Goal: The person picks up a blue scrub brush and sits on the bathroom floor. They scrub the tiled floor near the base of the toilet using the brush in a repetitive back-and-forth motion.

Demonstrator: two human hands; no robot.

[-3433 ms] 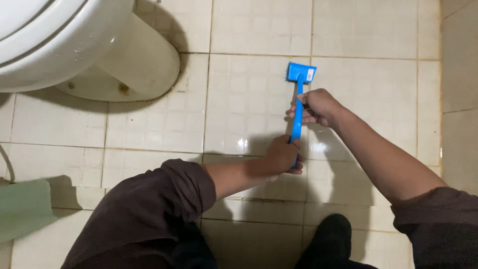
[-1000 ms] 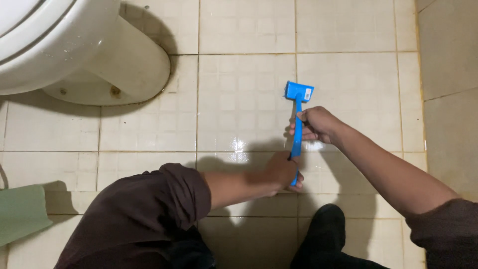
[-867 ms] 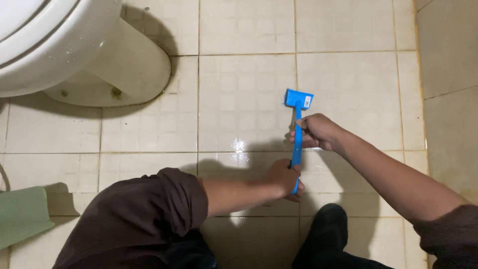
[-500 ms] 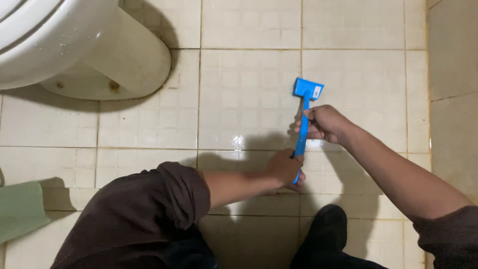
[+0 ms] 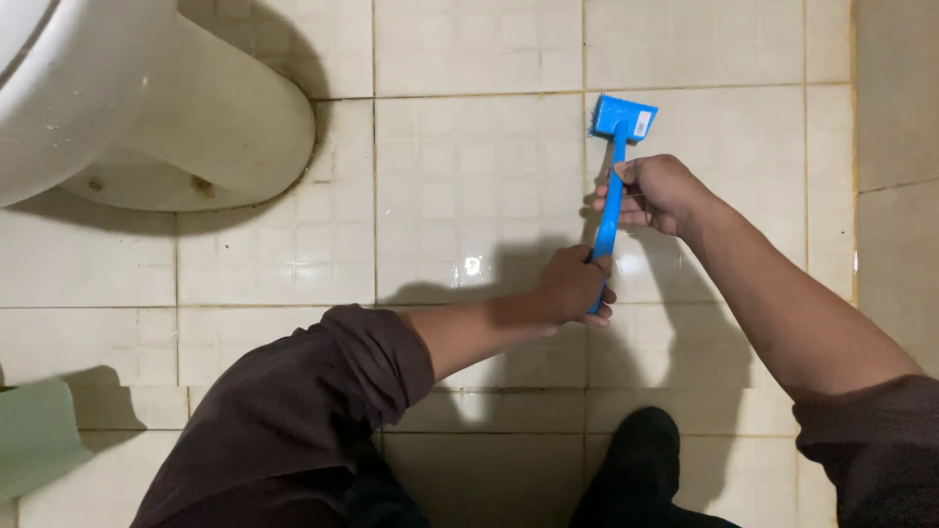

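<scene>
A blue scrub brush [image 5: 614, 166] rests head-down on the pale tiled floor [image 5: 469, 176] beside a white toilet base [image 5: 196, 127]; the right hand [image 5: 653, 191] clenches mid-handle, the left hand [image 5: 575, 284] its end; tiles gleam wet, grout lines still dark.

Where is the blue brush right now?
The blue brush is right of centre, head down on the tiled floor, gripped by the left hand and right hand.
</scene>
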